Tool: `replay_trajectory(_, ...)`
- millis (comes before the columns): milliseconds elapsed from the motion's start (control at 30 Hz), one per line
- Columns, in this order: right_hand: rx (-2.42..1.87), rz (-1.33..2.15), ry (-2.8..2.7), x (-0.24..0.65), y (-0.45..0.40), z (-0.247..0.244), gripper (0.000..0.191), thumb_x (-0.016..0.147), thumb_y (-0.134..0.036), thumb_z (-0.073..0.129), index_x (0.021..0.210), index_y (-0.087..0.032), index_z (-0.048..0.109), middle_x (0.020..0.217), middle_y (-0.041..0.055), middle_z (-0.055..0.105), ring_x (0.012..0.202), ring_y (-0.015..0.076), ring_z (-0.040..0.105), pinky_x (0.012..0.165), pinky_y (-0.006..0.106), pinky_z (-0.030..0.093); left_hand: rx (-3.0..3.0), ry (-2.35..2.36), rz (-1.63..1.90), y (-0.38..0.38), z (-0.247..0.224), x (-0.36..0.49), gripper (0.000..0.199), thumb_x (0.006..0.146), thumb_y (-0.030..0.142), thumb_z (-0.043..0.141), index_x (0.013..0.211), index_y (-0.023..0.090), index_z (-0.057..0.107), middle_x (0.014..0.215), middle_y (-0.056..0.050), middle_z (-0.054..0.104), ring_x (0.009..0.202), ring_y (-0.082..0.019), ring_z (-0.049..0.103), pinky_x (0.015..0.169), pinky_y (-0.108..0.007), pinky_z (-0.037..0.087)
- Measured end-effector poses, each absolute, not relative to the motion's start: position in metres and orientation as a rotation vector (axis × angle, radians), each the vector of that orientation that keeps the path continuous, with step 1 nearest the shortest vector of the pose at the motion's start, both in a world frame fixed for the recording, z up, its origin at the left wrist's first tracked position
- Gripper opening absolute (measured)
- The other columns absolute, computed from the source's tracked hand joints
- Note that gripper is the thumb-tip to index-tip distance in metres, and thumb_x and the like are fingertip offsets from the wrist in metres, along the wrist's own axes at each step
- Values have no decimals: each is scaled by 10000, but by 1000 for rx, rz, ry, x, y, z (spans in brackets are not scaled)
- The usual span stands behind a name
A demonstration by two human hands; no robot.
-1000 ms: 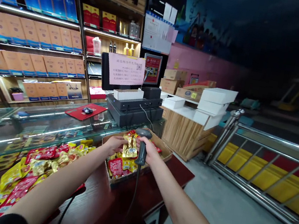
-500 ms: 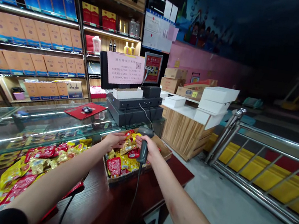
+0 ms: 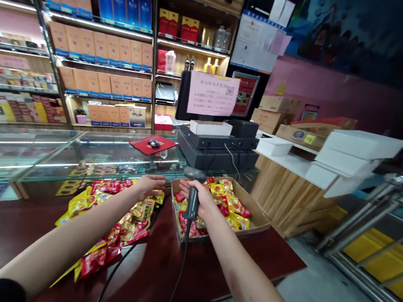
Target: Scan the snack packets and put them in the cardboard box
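Note:
My right hand (image 3: 199, 199) is closed round the dark handheld scanner (image 3: 192, 206), whose cable hangs down past the desk edge. It is over the left part of a cardboard box (image 3: 261, 224) that holds red and yellow snack packets (image 3: 229, 202). My left hand (image 3: 149, 186) is above a loose pile of similar packets (image 3: 109, 238) on the dark red desk (image 3: 18, 228), left of the box. Its fingers are stretched out towards the box, with nothing visible in them.
Behind the desk stands a glass display case (image 3: 109, 148) with a red mat (image 3: 152, 145) and a mouse. A monitor (image 3: 183, 96) and a black cash drawer (image 3: 216, 156) stand behind the box. A metal railing (image 3: 377, 211) is at the right.
The view has turned left, so the surroundings sit further right. My left hand has moved from over the box's packets to above the loose pile. My right hand still holds the scanner.

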State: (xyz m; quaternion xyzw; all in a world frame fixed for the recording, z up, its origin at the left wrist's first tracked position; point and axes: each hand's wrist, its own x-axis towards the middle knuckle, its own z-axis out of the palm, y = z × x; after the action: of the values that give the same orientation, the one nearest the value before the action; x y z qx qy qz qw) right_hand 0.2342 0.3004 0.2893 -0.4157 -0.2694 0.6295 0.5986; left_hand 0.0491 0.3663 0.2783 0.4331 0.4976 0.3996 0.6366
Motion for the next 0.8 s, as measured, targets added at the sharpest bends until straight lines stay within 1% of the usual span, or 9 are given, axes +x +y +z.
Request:
replay_trajectory(133,-991,1533,-653,197,308,285,106,784,-157,542,754,-143,643,884,101,741,963,190,695,850,282,549,943,1198,958,359,276,5,320,716,106,759,1019,100,655,889,-122,710,753,-183,685,641,-296,569)
replay_trajectory(233,-994,1579,-667,170,310,278,80,772,-158,558,752,-145,634,850,95,738,935,192,703,836,281,555,901,1212,993,346,275,-26,323,708,128,774,1009,106,659,910,-129,711,774,-191,692,633,-285,567)
replay_trajectory(333,-990,1642,-677,145,308,268,47,748,-156,580,740,-145,625,815,92,735,893,192,713,816,268,559,866,1204,1013,326,273,-54,340,693,137,785,1010,105,666,917,-127,711,778,-195,696,655,-296,569)
replay_trajectory(433,-993,1712,-693,120,302,255,57,745,-158,581,751,-139,635,824,91,735,862,184,716,800,256,561,898,1232,1023,304,264,-81,392,692,176,785,1061,107,670,936,-125,716,813,-200,692,695,-305,564)
replay_trajectory(533,-997,1773,-703,97,293,240,104,747,-162,580,809,-127,655,865,93,733,842,176,714,782,258,564,1130,1384,1037,281,249,-106,448,687,277,780,1098,130,683,981,-110,724,860,-217,685,715,-300,546)
replay_trajectory(633,-986,1829,-687,76,281,222,125,727,-164,604,837,-127,650,870,84,724,818,172,709,746,257,566,1524,1601,1013,257,233,-124,409,724,328,723,1092,151,704,1013,-100,728,886,-226,681,764,-293,515)
replay_trajectory(700,-1003,1851,-661,64,272,210,140,713,-175,633,847,-134,640,829,63,712,778,159,702,719,244,561,1707,1750,974,241,225,-129,387,779,326,652,1130,165,692,1063,-105,718,913,-224,676,810,-295,491)
replay_trajectory(800,-1079,1853,-598,50,261,195,150,697,-192,675,826,-146,614,714,20,673,684,139,681,679,234,555,1788,2032,833,221,214,-125,409,832,336,577,1194,165,657,1119,-136,694,959,-239,662,846,-308,459)
